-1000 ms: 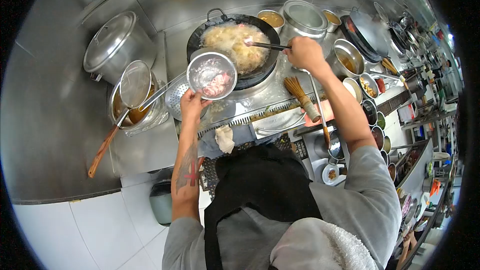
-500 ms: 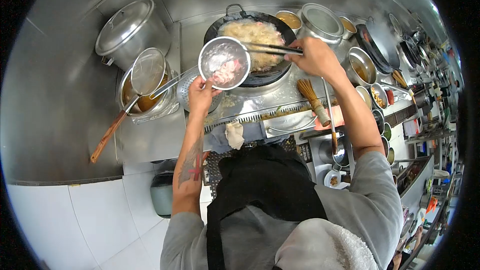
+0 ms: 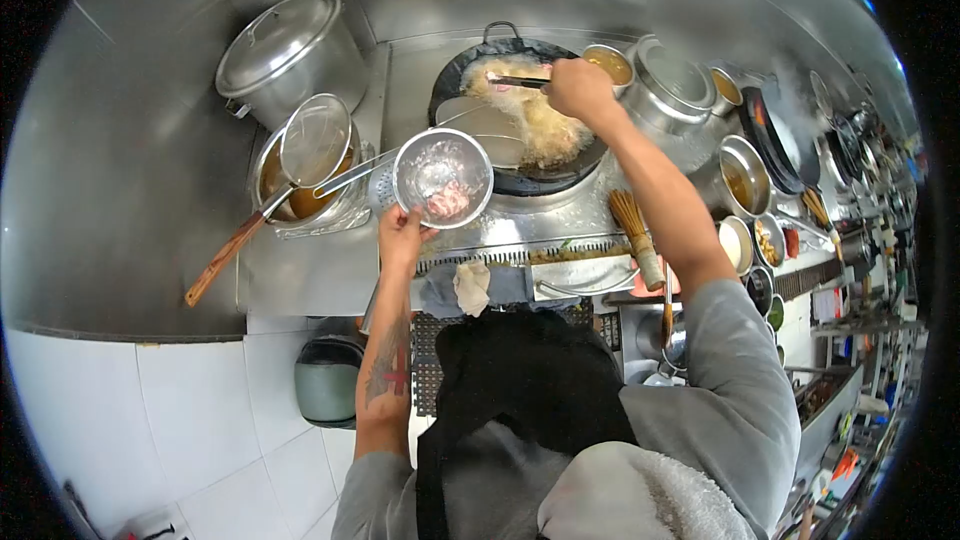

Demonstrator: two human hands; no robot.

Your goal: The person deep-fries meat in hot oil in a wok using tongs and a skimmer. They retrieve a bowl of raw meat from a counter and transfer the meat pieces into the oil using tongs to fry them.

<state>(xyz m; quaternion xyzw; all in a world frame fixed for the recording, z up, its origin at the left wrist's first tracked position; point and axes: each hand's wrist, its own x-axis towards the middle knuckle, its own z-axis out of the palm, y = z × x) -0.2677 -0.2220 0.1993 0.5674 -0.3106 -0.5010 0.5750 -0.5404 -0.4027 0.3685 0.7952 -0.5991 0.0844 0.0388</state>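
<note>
My left hand (image 3: 402, 236) grips the lower left rim of a metal bowl (image 3: 412, 162), tilted toward me and held in front of the wok. Pale pink pieces of raw meat (image 3: 448, 200) lie in its lower part, with a whitish wet coating on the walls. Over the wok, my right hand (image 3: 580, 90) is closed around slim dark chopsticks (image 3: 522, 82) with shiny tips. A pinkish piece seems to be at the tips, too small to make out well. Below them, the black wok (image 3: 455, 68) holds bubbling oil (image 3: 555, 135) with foam on its right side.
On the left, a wire strainer (image 3: 318, 140) rests over a pot of brown liquid (image 3: 270, 175), near a lidded stockpot (image 3: 285, 50). A bamboo brush (image 3: 635, 235) and folded cloth (image 3: 471, 287) lie along the front. Several pots and bowls, including a saucepan (image 3: 742, 168), stand right.
My right hand has moved left and up over the wok with the chopsticks. The bowl in my left hand has moved down, showing more oil. Foam now gathers on the wok's right.
</note>
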